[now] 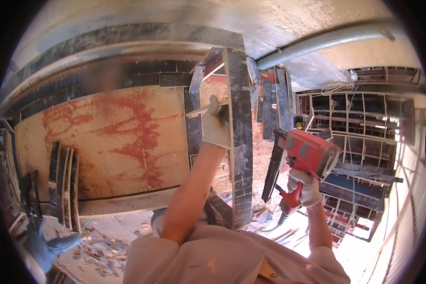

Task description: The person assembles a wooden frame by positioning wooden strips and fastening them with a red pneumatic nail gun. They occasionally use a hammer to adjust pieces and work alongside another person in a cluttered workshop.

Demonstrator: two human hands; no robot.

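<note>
My right hand point(304, 188), in a pale work glove, grips the handle of a red nail gun point(310, 152). Its black magazine point(273, 165) slants downward on the left side, close to an upright dark board point(243, 142). On the other side of that board, my raised left hand point(217, 125), also gloved, is closed around a thin wooden strip point(197, 112); the thumb points up and some fingers are hidden. The strip runs from a dark stud towards the upright board, and the left hand is right beside the board's edge.
A wide plywood panel point(113, 137) with red stains fills the left. Several dark wood strips point(64, 184) lean against it. Wood scraps point(104, 253) litter the floor below. A silvery pipe point(326, 45) runs along the ceiling; timber framing point(359, 128) stands at right.
</note>
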